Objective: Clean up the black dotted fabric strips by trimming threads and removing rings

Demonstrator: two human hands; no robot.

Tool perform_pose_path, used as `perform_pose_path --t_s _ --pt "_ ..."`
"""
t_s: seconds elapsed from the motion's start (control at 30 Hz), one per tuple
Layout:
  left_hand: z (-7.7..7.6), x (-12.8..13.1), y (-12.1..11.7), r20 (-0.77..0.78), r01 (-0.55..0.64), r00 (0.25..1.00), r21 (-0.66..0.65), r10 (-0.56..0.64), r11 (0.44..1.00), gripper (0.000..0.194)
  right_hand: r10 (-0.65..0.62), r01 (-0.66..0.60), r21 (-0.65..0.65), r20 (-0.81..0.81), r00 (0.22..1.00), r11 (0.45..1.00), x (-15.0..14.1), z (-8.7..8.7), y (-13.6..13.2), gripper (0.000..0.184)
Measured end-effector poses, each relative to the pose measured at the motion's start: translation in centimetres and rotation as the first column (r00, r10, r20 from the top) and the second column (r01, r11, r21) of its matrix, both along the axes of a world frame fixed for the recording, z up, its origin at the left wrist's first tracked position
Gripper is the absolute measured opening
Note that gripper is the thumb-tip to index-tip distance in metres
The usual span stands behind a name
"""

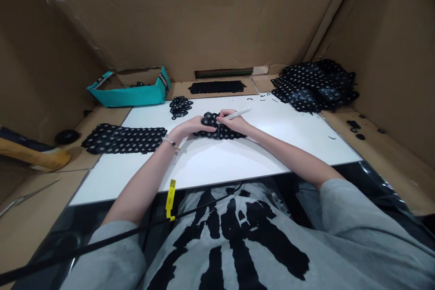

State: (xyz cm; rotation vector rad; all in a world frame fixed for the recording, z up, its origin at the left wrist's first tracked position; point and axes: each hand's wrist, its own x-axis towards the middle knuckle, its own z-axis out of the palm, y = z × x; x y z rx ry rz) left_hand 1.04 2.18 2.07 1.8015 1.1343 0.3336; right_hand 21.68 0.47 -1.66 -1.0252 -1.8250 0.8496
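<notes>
At the middle of the white board (210,163), my left hand (192,126) pinches a black piece with pale round dots or holes (224,133), like lace or mesh. Its near part is bunched up between thumb and fingers. My right hand (234,121) is closed around a slim white pen-shaped tool (239,113), whose back end points up to the right. The tool's tip is hidden at the black piece, so I cannot tell its exact kind. A smaller dotted piece (180,107) lies just beyond my left hand.
A long dotted strip (127,139) lies at left, and a heap of dotted pieces (316,86) at back right. Behind stand a teal box (127,97) and a black strip (217,87). Scissors (29,197) lie far left. Black scraps (355,124) are at right. Cardboard walls (220,18) surround the board.
</notes>
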Motion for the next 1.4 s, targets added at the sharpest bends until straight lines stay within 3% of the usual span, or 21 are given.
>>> perform_pose_path --t_s 0.27,0.43,0.73,0.93,1.07,1.17,1.27,1.4 --pt "0.0 -0.2 0.1 0.069 0.013 0.998 -0.039 -0.010 0.999 0.044 -0.010 0.010 -0.027 0.002 1.000 1.000 0.1 0.3 0.0 0.028" --pt "-0.3 -0.3 0.2 0.091 -0.059 0.994 -0.018 0.060 0.998 0.047 -0.036 0.035 -0.062 -0.018 0.999 0.997 0.4 0.1 0.6 0.025" --pt "-1.5 -0.2 0.8 0.098 -0.119 0.988 0.001 0.118 0.993 0.044 -0.092 0.090 0.058 0.038 0.995 0.994 -0.4 -1.2 0.4 0.027" --pt "-2.6 -0.5 1.8 0.148 -0.062 0.987 -0.039 0.067 0.997 0.040 -0.214 0.178 0.183 0.199 0.956 0.967 -1.5 -1.6 -0.4 0.025" --pt "-2.7 -0.8 2.1 0.155 -0.062 0.985 -0.079 0.074 0.995 0.045 -0.232 0.194 0.182 0.218 0.948 0.964 -1.9 -1.5 -0.3 0.024" --pt "-2.5 -1.0 2.1 0.158 -0.068 0.984 -0.084 0.081 0.994 0.049 -0.162 0.147 0.110 0.141 0.977 0.983 -1.3 -1.2 0.1 0.027" --pt "-2.2 -1.0 1.9 0.158 -0.088 0.983 -0.060 0.096 0.994 0.051 -0.026 0.028 -0.074 0.030 0.999 0.997 -0.1 -0.7 0.6 0.031" --pt "-1.5 -0.7 1.3 0.136 -0.095 0.986 -0.047 0.101 0.994 0.052 -0.004 0.004 -0.145 -0.003 1.000 0.989 1.1 -0.4 1.1 0.030"
